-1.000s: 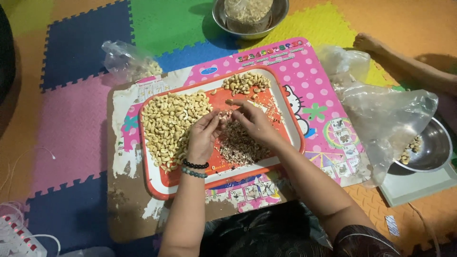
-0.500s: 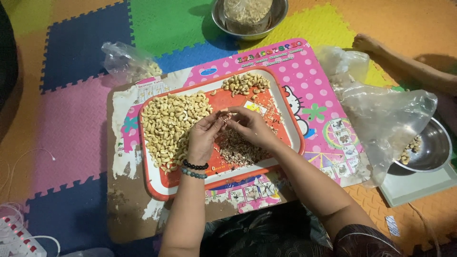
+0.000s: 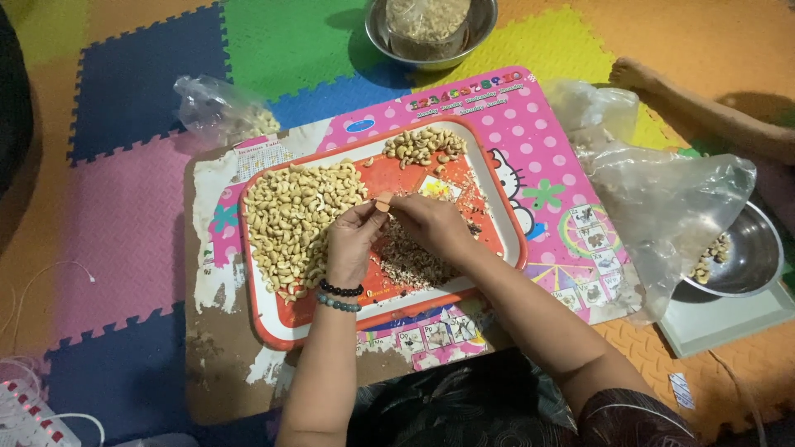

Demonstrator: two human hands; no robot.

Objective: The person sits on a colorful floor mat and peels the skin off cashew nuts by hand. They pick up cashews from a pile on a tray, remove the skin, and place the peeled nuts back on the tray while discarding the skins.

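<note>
A red tray [image 3: 497,217] with a white rim lies on a pink dotted board [image 3: 538,145]. A big heap of pale peeled cashews [image 3: 294,217] fills its left side, a smaller heap of cashews [image 3: 425,146] sits at the top, and brown skin scraps [image 3: 410,263] lie in the middle. My left hand [image 3: 354,240], with bead bracelets on the wrist, and my right hand [image 3: 431,223] meet above the tray. Both pinch a single cashew [image 3: 383,203] between their fingertips.
A steel bowl [image 3: 377,29] holding a filled bag stands at the top. A clear bag [image 3: 217,108] lies at upper left, a large clear bag [image 3: 662,207] at right, beside a steel bowl [image 3: 758,261] on a scale. Another person's foot [image 3: 642,76] rests at upper right. Coloured foam mats cover the floor.
My hands have lifted slightly from the scrap pile and come together on one cashew. The heaps and bowls stay where they were.
</note>
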